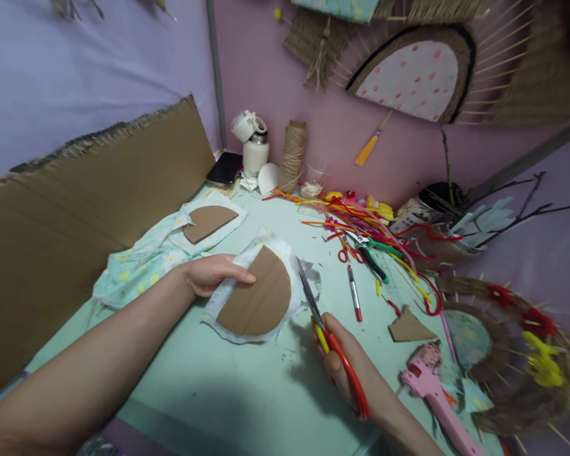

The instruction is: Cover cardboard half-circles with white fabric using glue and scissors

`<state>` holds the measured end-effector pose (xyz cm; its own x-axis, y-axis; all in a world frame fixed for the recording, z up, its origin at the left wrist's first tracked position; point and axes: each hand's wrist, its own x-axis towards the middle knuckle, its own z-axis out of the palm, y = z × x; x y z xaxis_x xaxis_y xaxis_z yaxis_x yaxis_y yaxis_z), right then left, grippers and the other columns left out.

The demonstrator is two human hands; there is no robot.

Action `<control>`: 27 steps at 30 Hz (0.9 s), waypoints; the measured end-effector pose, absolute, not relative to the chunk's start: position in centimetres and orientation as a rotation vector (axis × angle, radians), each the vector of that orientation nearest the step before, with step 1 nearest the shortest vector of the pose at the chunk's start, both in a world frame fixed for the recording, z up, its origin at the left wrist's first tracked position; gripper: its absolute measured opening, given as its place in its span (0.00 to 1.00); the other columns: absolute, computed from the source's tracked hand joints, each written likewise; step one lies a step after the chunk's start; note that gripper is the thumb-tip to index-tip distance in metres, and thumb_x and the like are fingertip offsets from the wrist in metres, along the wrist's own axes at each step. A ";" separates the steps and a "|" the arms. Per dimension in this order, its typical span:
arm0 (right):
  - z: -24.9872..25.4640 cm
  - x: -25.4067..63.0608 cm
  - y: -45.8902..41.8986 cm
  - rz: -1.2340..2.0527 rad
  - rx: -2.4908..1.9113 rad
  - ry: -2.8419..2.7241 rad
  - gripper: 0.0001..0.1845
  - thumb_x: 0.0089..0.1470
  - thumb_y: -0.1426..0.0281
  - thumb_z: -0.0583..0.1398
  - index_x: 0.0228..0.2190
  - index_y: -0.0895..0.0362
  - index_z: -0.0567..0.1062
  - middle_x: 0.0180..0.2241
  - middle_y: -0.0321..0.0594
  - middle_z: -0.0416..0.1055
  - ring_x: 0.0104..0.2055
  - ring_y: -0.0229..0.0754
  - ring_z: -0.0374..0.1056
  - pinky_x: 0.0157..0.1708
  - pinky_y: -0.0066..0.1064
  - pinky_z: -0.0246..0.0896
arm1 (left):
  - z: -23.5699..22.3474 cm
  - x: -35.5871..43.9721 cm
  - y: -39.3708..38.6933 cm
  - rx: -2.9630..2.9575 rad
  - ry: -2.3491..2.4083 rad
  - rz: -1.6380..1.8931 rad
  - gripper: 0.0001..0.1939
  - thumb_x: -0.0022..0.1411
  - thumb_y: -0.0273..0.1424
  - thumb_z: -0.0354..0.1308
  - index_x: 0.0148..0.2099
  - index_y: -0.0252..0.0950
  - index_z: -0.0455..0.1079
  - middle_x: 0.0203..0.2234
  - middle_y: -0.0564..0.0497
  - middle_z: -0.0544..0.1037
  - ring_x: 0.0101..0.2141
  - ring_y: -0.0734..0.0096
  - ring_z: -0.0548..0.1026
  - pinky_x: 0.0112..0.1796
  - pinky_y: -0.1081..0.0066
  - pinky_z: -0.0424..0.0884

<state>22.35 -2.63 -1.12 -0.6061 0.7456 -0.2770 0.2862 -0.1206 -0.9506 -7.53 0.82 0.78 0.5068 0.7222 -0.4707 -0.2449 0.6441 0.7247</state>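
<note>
My left hand (218,273) grips a half-round piece of cardboard (261,294) together with the pale fabric (218,323) beneath it, thumb on top. The fabric sticks out as a margin around the cardboard. My right hand (339,358) is wrapped round the red and yellow handles of a pair of scissors (316,310). Their blades point up and away, beside the fabric's right edge, where a loose-looking strip of fabric (311,278) hangs. Left of this lies another half-round cardboard piece (211,221) on flowered green fabric (137,272).
A pink glue gun (434,392), a cardboard scrap (411,326), a marker (354,294) and pliers (370,253) lie to the right. Behind them is a heap of coloured pipe cleaners (356,218). Twine (292,155) and a white bottle (255,155) stand at the back. A cardboard sheet (99,183) borders the left.
</note>
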 end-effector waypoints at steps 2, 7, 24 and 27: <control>-1.2 22.5 -2.7 1.788 -1.156 -1.791 0.16 0.49 0.57 0.58 0.33 0.53 0.60 0.23 0.32 0.63 0.21 0.34 0.54 0.18 0.25 0.47 | 0.7 -7.6 0.8 0.641 0.845 0.630 0.22 0.45 0.30 0.67 0.45 0.32 0.74 0.35 0.44 0.81 0.40 0.56 0.78 0.48 0.59 0.68; -0.7 22.8 -2.7 1.805 -1.158 -1.802 0.14 0.49 0.58 0.58 0.33 0.53 0.62 0.23 0.31 0.62 0.22 0.34 0.55 0.20 0.25 0.50 | 0.5 -8.1 0.8 0.655 0.814 0.626 0.19 0.44 0.29 0.67 0.41 0.32 0.74 0.33 0.46 0.81 0.38 0.58 0.78 0.46 0.59 0.70; 0.5 22.4 -2.7 1.755 -1.091 -1.915 0.11 0.48 0.65 0.57 0.30 0.53 0.58 0.24 0.31 0.58 0.25 0.36 0.57 0.24 0.26 0.52 | 1.3 -7.8 0.5 0.653 0.886 0.574 0.16 0.38 0.30 0.71 0.34 0.33 0.76 0.29 0.49 0.82 0.33 0.63 0.78 0.45 0.62 0.71; 0.7 22.3 -2.6 1.783 -1.092 -1.906 0.13 0.49 0.63 0.58 0.29 0.53 0.57 0.23 0.30 0.59 0.23 0.35 0.55 0.21 0.26 0.49 | 1.3 -7.8 0.4 0.662 0.896 0.563 0.17 0.38 0.30 0.71 0.34 0.33 0.76 0.29 0.49 0.82 0.33 0.61 0.79 0.45 0.61 0.71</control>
